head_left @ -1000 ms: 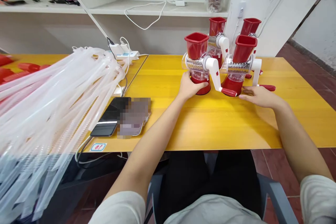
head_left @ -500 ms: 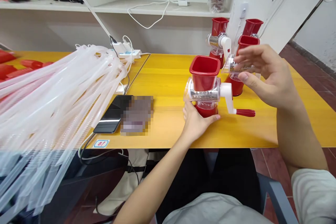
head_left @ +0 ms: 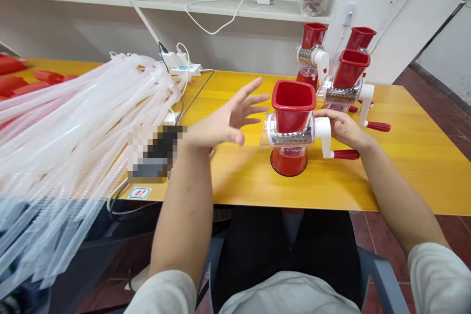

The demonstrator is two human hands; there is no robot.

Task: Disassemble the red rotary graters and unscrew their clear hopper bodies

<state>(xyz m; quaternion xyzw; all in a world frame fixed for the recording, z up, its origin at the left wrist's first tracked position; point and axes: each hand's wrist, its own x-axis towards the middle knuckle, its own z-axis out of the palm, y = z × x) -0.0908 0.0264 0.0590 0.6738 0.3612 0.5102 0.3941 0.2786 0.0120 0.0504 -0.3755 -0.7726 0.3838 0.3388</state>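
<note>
A long yellow wood-grained desk (head_left: 243,184) carries everything at hand. On it, the red-and-clear plastic rotary grater (head_left: 294,120), with its square-mouthed hopper and metal drum, now stands upright nearer the front edge, whereas a second ago it stood back among its fellows. The bare left hand (head_left: 226,120) has come off its base and hangs just to its left, fingers spread, its grip open on nothing. The bare right hand (head_left: 344,130) has dropped to the grater's right side, behind the white crank arm (head_left: 326,138); its fingertips are partly hidden, so I cannot tell whether its grip closes on anything. The shift forward looks finished, with the grater resting on its own round base.

Around it, a white shelf (head_left: 162,2) runs along the back. A heap of long translucent plastic strips (head_left: 110,93) crowds the left, well apart from the grater. Three matching red graters (head_left: 349,71) stand behind to the right; the nearest is close behind the right hand and leaves it little room. Red plastic pieces (head_left: 47,77) lie by the strips. A dark, pixelated flat object (head_left: 165,142) sits partly behind the left forearm, near a white power strip (head_left: 186,69).
</note>
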